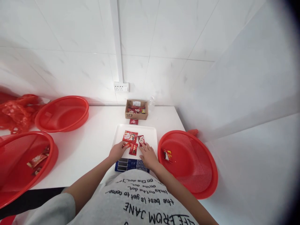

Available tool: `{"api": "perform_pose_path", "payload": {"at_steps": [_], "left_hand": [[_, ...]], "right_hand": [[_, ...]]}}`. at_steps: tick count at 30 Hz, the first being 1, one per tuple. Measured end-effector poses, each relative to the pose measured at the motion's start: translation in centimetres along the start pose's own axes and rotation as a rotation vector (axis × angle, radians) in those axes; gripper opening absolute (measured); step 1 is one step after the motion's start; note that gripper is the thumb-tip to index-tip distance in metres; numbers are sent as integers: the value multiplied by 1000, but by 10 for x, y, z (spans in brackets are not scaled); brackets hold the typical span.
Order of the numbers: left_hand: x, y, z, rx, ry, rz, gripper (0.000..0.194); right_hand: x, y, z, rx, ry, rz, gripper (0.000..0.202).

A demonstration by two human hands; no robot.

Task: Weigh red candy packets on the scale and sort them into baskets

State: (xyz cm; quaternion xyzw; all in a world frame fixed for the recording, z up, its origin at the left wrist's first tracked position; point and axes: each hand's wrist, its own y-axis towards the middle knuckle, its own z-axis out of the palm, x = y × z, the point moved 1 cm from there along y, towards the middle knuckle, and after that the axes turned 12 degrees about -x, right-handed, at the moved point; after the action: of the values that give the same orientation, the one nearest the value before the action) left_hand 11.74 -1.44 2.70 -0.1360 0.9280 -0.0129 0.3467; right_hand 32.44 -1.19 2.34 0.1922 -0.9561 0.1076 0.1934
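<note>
A digital scale with a white tray (149, 132) is in front of me, its keypad on the near side. Several red snack packets lie on the tray. The largest is a printed red packet (130, 136) at the back left. My left hand (117, 151) pinches a small red packet (127, 145) at the tray's left side. Near the middle lies another small packet with gold print (133, 149). My right hand (148, 156) has its fingers apart, the tips at the near edge of a dark red packet (141, 140).
Behind the scale stands a cardboard box (136, 116) of packets, with one red packet (133, 121) before it. Right is a red basket (206, 168) holding a packet. Left are two red baskets (83, 120) (55, 153) and red plastic bags (18, 112). A wall closes the back.
</note>
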Motion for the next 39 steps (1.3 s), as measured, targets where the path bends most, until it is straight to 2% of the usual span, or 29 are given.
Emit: {"api": "perform_pose_path", "payload": {"at_steps": [3, 6, 9, 11, 15, 21, 24, 27, 33, 36, 39], "left_hand": [[-3, 1, 2, -64, 87, 91, 24], [-6, -1, 8, -118, 131, 214, 41], [-8, -4, 24, -114, 228, 424, 60], [-8, -4, 36, -89, 307, 518, 66], [-8, 6, 52, -48, 390, 541, 66], [-20, 25, 56, -64, 428, 560, 64], [-32, 24, 59, -59, 422, 631, 63], [-42, 20, 65, 20, 402, 719, 60], [-42, 20, 67, 103, 393, 766, 59], [-35, 21, 57, 51, 350, 752, 57], [-17, 21, 38, -139, 249, 541, 57]], "right_hand": [[-3, 3, -4, -6, -13, 21, 53], [-6, 1, -8, -36, 19, 26, 52], [-7, -7, -8, -93, 61, 26, 50], [-7, -13, -6, -115, 77, 26, 49], [-7, -24, -5, -158, 117, 48, 47], [-17, -41, -8, -259, 177, 85, 41], [-24, -52, -6, -323, 157, 111, 40], [-32, -63, -1, -383, 114, 144, 40], [-46, -79, 11, -409, 78, 192, 41], [-49, -83, 15, -411, 88, 213, 45], [-50, -84, 18, -406, 110, 253, 49]]}}
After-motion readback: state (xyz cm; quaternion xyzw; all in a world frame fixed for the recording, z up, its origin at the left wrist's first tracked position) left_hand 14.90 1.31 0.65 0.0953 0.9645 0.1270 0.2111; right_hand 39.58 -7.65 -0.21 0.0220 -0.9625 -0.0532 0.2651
